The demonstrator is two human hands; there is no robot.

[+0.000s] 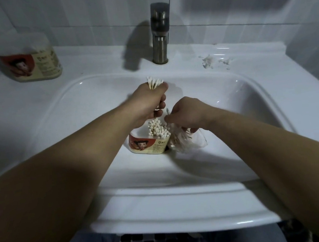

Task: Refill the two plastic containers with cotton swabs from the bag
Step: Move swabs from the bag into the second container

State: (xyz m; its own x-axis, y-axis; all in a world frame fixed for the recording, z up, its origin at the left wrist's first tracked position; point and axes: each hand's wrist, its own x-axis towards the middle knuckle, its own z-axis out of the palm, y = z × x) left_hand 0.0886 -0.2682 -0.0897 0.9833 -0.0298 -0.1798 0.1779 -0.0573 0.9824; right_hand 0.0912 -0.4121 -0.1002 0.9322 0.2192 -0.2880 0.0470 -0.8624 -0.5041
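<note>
An open plastic container [147, 144] with a red and cream label stands in the sink basin, part-filled with upright cotton swabs [157, 128]. My left hand [150, 102] grips a bundle of swabs [154, 82] above and behind it. My right hand [185, 114] pinches swabs at the mouth of the clear plastic bag [187, 140], which lies against the container's right side. A second container [32, 59] with the same label stands closed on the counter at the far left.
The white sink [249, 96] surrounds the work area, with a metal faucet [159, 33] at the back centre. Bits of white debris [215, 61] lie on the counter right of the faucet. Tiled wall rises behind.
</note>
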